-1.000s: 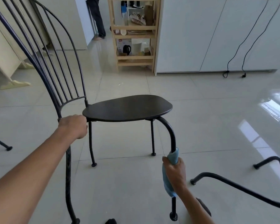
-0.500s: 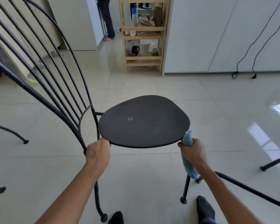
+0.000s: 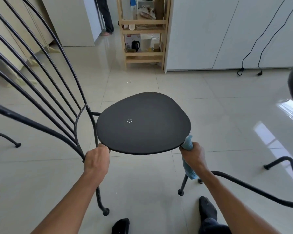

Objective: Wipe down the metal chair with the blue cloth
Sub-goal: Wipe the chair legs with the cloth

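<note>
From the head view, both forearms reach forward and down to the black metal chair (image 3: 142,124), which stands on a tiled floor (image 3: 227,132). The left hand (image 3: 96,160) is curled round the frame at the seat's near left edge. The right hand (image 3: 194,156) is clenched round the blue cloth (image 3: 188,144), wrapped on the leg just under the seat's right edge.

Glossy pale tile floor (image 3: 227,102) all round me, window glare (image 3: 267,134) on tiles to my right. Ahead: white cabinet fronts (image 3: 210,31), two black cables (image 3: 254,45) hanging down them to floor. Left of cabinets, wooden shelf rack (image 3: 143,28), black kettle (image 3: 135,45) on lower shelf. Someone's legs (image 3: 107,17) in doorway beyond.
</note>
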Motion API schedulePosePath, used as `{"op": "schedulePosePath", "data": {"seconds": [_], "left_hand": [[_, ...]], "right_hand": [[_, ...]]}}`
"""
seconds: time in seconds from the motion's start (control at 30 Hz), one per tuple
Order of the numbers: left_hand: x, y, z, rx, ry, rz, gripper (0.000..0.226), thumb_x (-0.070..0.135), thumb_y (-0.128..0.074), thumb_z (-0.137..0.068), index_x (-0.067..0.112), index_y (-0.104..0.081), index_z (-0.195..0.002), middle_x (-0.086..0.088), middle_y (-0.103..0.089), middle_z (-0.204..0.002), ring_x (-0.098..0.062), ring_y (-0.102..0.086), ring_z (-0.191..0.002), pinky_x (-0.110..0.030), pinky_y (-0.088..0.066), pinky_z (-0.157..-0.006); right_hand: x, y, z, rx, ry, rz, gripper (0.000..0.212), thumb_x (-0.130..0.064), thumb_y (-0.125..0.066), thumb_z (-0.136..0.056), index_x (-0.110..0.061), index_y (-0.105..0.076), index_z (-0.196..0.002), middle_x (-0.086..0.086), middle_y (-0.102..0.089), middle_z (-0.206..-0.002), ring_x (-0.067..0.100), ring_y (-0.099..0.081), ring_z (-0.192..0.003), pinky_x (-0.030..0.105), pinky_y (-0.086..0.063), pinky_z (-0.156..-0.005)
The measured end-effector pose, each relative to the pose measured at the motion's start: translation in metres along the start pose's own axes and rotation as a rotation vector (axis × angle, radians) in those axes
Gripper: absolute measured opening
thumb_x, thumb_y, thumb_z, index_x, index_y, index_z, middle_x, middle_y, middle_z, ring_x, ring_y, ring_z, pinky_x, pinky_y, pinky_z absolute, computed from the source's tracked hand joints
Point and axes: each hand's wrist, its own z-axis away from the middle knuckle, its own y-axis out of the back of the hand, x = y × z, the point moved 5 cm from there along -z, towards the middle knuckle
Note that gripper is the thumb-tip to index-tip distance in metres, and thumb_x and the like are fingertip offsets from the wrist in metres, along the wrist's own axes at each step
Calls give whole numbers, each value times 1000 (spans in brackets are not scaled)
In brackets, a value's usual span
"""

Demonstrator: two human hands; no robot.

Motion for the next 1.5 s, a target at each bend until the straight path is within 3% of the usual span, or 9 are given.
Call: {"op": "schedulePosePath", "data": {"seconds": [0.2,0.5,0.63,0.77,0.83,0.9,1.07,1.33,1.5], "left_hand": [[5,-19,5,1,-16,63,8,11,-48,-97,10,-51,-103,-1,-71,-93,-17,-72,-83,-26,-50,-67],[4,-19,7,4,10,45,8,13,-52,-95,10,-51,-103,-1,-71,-93,-16,-72,-83,-26,-52,-66],[5,-21,7,7,18,32,9,14,-51,-96,10,-51,-104,1,-71,-92,-14,-72,-82,-24,-52,-66],[5,-23,6,7,19,30,11,14,-53,-94,11,-50,-105,2,-70,-92,-13,-72,-83,-24,-53,-67],[4,-25,5,3,17,28,12,12,-53,-94,12,-49,-105,3,-70,-93,-13,-72,-85,-24,-53,-68],[5,-27,5,2,18,31,13,11,-53,-93,12,-49,-105,3,-70,-92,-13,-72,-84,-24,-54,-68],[3,-31,4,-4,30,55,12,12,-52,-94,10,-50,-105,1,-70,-89,-15,-72,-80,-26,-55,-67],[4,-30,4,-4,32,80,16,10,-54,-92,11,-47,-106,2,-71,-91,-14,-72,-83,-25,-54,-70],[6,-30,5,12,32,70,13,13,-53,-93,14,-46,-104,8,-69,-88,-8,-71,-80,-20,-50,-63]], "right_hand": [[29,-16,11,-32,-19,32,27,-20,-66,-90,-9,-56,-67,7,-65,-63,29,-62,-62,38,-51,-58],[30,7,21,-328,7,240,23,-29,-57,-99,-7,-61,-96,1,-66,-86,18,-62,-79,28,-46,-65],[9,31,41,-118,-32,85,26,-21,-47,-102,0,-61,-95,3,-62,-80,23,-61,-77,35,-47,-67],[-33,9,70,107,117,-83,48,-47,-35,-102,-6,-58,-109,7,-64,-97,19,-61,-90,40,-49,-86],[-40,-33,78,12,239,115,70,-56,-29,-99,0,-45,-139,21,-42,-149,31,-31,-144,41,-26,-120],[-45,-67,85,-71,350,284,80,-57,-22,-100,0,-17,-156,15,-1,-166,22,12,-153,31,7,-123],[-85,-97,51,-179,575,559,88,-62,-13,-97,4,-9,-156,17,-4,-166,25,2,-154,30,7,-122],[-72,-54,0,-136,320,565,78,-56,-21,-102,-4,-5,-158,12,3,-167,21,9,-154,36,6,-124],[-73,-79,63,-294,493,594,77,-56,-20,-102,-10,6,-158,3,14,-166,13,18,-151,27,12,-120]]}}
